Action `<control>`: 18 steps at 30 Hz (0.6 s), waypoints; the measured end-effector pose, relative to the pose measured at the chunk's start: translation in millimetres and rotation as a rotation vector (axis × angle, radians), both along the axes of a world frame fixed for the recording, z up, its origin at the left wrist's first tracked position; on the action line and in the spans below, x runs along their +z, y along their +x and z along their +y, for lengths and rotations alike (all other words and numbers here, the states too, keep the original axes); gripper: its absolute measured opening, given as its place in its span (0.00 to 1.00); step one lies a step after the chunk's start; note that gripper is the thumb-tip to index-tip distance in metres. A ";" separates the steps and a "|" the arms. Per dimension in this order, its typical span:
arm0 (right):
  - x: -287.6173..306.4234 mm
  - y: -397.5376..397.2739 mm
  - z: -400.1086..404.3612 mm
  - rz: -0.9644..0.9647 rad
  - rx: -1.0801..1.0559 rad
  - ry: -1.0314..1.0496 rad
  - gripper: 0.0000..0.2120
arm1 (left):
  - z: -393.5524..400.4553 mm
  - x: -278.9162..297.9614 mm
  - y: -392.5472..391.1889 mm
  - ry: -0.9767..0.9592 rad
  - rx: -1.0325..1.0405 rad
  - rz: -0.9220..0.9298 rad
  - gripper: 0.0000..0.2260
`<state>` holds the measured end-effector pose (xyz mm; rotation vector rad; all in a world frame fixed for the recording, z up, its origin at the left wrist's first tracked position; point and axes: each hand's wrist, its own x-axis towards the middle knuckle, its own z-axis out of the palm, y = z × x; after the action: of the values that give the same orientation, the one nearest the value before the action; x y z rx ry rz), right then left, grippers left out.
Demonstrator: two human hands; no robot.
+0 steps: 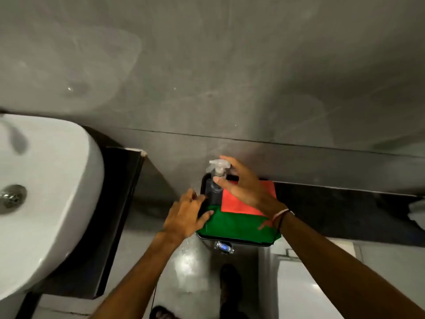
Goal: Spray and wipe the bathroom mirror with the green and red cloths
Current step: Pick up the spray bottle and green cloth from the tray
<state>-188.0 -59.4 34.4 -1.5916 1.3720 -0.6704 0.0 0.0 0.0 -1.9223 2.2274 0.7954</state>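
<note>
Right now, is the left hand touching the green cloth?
Touching. The head view shows the left hand with its thumb lying on the green cloth's left edge.

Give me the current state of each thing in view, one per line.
spray bottle: upright in the tray's back-left corner, not yet gripped.
red cloth: flat, overlapping the green one.
green cloth: spread flat in the tray.
black tray: holding all three.
right hand: open around the bottle's neck.
left hand: open, on the tray's left edge.
sink: dry-looking, drain open.
</note>
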 end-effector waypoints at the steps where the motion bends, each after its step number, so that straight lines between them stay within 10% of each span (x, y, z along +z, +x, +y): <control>1: -9.6 1.5 -4.4 -0.032 0.005 0.000 0.29 | -5.1 -11.1 -3.7 0.041 -0.014 -0.031 0.28; 9: -53.0 17.3 -12.9 -0.096 -0.018 -0.178 0.17 | -12.8 -64.0 -13.2 0.105 0.053 -0.138 0.27; 18: 35.8 40.1 2.2 -0.150 -0.192 -0.488 0.22 | -4.4 21.9 32.9 -0.044 0.497 0.816 0.06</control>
<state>-148.0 -57.3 70.2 -1.7470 1.3227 -1.2923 32.9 -4.4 21.9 -2.5335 2.0894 1.9009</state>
